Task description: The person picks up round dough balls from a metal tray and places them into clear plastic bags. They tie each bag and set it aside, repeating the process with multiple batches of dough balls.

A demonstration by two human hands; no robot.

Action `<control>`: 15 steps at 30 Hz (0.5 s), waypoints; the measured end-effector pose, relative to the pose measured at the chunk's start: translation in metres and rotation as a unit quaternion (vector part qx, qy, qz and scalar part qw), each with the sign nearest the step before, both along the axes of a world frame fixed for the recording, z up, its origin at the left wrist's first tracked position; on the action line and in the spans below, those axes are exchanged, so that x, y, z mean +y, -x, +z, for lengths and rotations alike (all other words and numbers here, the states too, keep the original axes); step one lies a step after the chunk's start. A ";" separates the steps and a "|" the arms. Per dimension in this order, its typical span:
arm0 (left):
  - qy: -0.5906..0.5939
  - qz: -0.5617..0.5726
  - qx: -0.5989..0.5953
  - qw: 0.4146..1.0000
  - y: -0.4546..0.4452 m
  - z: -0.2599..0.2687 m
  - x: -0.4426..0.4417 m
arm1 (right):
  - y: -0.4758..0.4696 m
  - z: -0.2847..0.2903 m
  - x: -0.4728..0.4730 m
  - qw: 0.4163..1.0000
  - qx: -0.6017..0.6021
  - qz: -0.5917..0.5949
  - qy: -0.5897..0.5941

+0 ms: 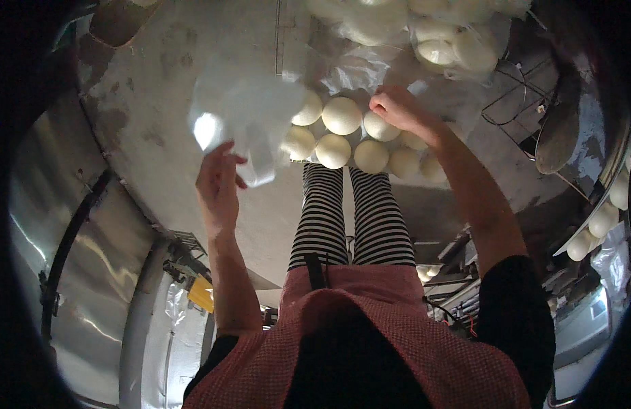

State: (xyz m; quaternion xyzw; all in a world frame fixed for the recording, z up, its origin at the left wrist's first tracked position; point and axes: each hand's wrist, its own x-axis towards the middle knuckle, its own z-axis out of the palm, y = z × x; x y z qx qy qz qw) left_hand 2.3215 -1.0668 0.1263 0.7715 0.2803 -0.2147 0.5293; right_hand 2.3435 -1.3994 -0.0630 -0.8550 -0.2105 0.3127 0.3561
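A translucent plastic bag (249,112), blurred and spread wide, is in front of me on the left. My left hand (218,181) is at its near edge with the fingers loosely curled and partly apart; whether they grip the film is not clear. Rows of pale round buns or dough balls (341,115) lie before my legs, and the bag overlaps the leftmost ones. Over these rows, my right hand (397,110) is curled into a loose fist and partly covers one pale ball (381,126). Anything inside that fist is hidden.
Filled clear bags of similar pale rounds (456,46) are piled at the far right. Crumpled clear film (359,66) lies between them and the rows. A wire rack (522,97) is further right. More pale balls (603,220) sit on a tray at the right rim.
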 end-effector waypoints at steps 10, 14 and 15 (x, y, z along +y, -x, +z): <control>0.070 0.124 0.085 0.986 0.080 -0.008 0.023 | -0.026 -0.013 0.016 0.974 0.028 0.200 0.101; 0.097 0.124 0.089 0.984 0.092 -0.012 0.024 | -0.036 -0.002 0.024 0.967 0.078 0.217 0.113; 0.103 0.127 0.089 0.982 0.095 -0.013 0.025 | -0.037 -0.003 0.025 0.962 0.077 0.231 0.124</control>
